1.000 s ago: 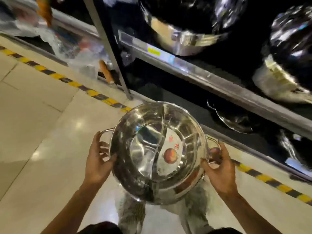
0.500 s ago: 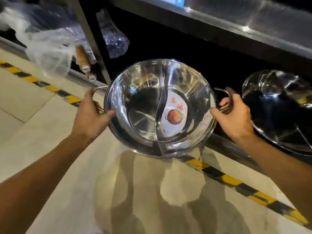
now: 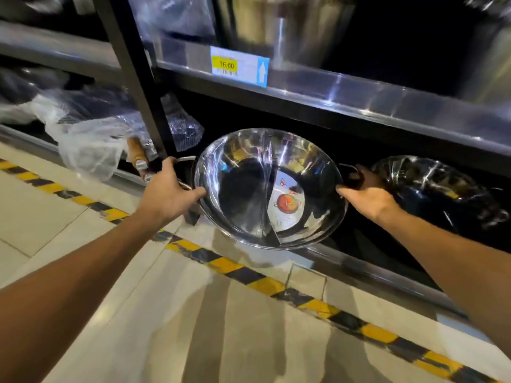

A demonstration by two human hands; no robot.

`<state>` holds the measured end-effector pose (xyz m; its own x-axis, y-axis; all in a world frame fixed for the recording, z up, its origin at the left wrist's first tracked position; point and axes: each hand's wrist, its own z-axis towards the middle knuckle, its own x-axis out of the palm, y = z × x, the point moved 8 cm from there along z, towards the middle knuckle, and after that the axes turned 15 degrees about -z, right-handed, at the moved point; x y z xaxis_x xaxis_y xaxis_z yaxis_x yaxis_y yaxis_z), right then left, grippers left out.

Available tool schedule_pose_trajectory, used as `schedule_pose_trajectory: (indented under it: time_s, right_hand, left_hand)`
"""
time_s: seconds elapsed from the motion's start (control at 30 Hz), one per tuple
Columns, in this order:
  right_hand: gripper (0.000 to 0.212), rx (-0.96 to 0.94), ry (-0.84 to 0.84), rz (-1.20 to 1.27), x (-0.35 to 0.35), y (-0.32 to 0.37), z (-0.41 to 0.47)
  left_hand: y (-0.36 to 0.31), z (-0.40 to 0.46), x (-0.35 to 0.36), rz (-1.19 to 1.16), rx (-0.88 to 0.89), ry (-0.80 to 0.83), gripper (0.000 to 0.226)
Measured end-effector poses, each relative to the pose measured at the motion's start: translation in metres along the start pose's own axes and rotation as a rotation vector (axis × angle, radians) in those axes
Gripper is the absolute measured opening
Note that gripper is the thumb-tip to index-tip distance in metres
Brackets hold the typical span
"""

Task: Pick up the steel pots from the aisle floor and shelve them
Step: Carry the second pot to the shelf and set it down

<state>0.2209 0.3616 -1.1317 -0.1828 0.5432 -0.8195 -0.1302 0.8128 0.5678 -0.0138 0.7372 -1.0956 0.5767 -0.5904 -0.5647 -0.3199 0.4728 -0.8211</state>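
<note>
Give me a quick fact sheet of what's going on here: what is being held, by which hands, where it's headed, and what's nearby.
held item: divided steel pot, paper label inside its right half
left hand: grips the pot's left loop handle
right hand: grips the right loop handle
pot position: tilted, at the mouth of the bottom shelf, above the shelf's front edge
right neighbour: another shiny pot already on that shelf
left neighbour: plastic-wrapped goods beyond the black upright
above: price tag reading 16.00
floor: pale tiles with yellow-black tape
</note>
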Motion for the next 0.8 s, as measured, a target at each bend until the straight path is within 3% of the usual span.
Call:
schedule_pose_trajectory:
  time_s: [0.27, 0.47, 0.67, 0.8]
  right_hand:
    - [0.049, 0.075, -0.190, -0.061, -0.010, 0.003, 0.016]
    - [0.053, 0.089, -0.277, -0.057, -0.006, 0.013, 0.023]
    - [0.048, 0.237, -0.202, 0.145, 0.022, 0.003, 0.026]
    - [0.057, 0.298, -0.120, 0.309, 0.043, -0.005, 0.024]
  left_hand:
    - [-0.001, 0.027, 0.032, -0.161, 0.003, -0.054, 0.075]
    - [-0.004, 0.048, 0.037, -0.121, 0.031, -0.153, 0.078]
    - [0.002, 0.067, 0.039, -0.093, 0.058, -0.151, 0.074]
    - [0.004, 0.071, 0.042, -0.095, 0.063, -0.169, 0.075]
